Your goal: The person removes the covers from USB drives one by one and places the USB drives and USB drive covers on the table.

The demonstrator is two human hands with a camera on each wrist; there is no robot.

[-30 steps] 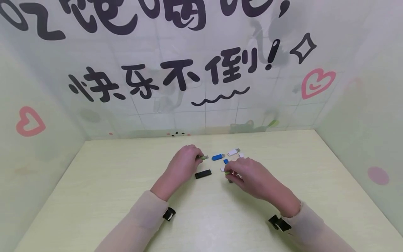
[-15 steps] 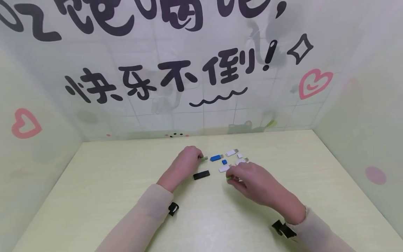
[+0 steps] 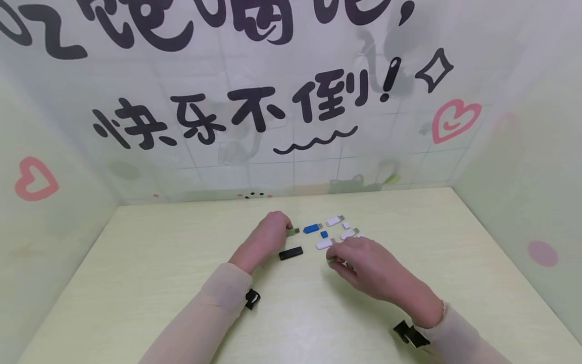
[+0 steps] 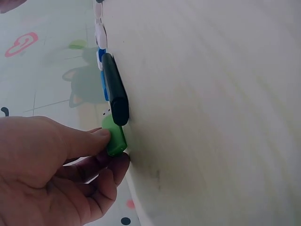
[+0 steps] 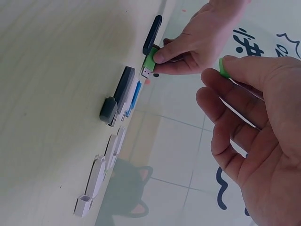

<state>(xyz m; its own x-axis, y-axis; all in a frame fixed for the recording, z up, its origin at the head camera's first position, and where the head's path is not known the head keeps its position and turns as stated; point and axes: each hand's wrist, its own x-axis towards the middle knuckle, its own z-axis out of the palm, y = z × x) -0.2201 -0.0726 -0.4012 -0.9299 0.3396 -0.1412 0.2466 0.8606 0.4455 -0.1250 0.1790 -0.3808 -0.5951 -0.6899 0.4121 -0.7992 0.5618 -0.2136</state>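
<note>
My left hand [image 3: 268,232] pinches a green USB stick [image 4: 115,136] between thumb and fingers, low over the table; its metal plug [image 5: 146,72] points toward the other sticks. My right hand [image 3: 370,263] pinches a small green cap [image 5: 223,68] between thumb and index finger, above the table. A black USB stick [image 3: 291,253] lies between the hands. Beyond it lie a blue USB stick [image 3: 312,228] with its blue cap [image 3: 324,234] apart, and several white sticks [image 3: 325,244], partly behind my right hand.
In the right wrist view, a dark grey USB stick [image 5: 124,89] lies close to the white ones; my right hand hides it in the head view. A white cap [image 3: 346,225] lies among the sticks. Walls [image 3: 291,172] enclose the table [image 3: 159,263] at the back and sides.
My right hand has drawn slightly toward me with the green cap, uncovering more of the white sticks. The green stick in my left hand has come down slightly.
</note>
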